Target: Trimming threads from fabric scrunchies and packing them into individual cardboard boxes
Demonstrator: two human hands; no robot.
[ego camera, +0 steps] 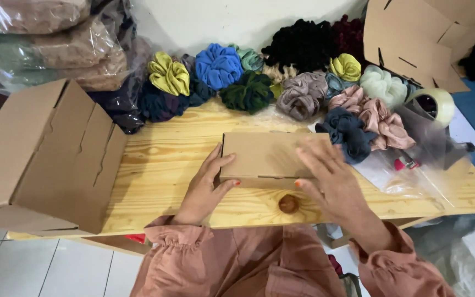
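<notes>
Cardboard mailer box [265,157], small, flat and brown, lies in the middle of the wooden surface [160,165], near its front edge, and it is my landmark for all places here. Its lid is down, so it looks already folded and closed; I see no tape or label on it, and what is inside I cannot tell.

Far to the left of the box, a large open carton [45,159] rests on its side at the corner of the surface, with clear plastic bags of fabric [45,38] behind it. Touching the left end of the box is the left hand [207,184]: it is open, with the fingers against the side wall and the thumb along the front edge, steadying more than gripping. Just in front of the box there is a dark knot [288,204] in the wood.

On the right part of the lid lies the right hand [328,179], flat and spread, pressing down and holding nothing; it is a little blurred. Behind the box runs a row of scrunchies: yellow-green [169,74], blue [218,66], dark green [247,92], grey [302,96]. Just to the right of the box are a navy scrunchie [348,132] and pink satin ones [383,118]. Further right stands a roll of clear tape [435,104], untouched, and behind it a stack of flat unfolded cartons [413,38].
</notes>
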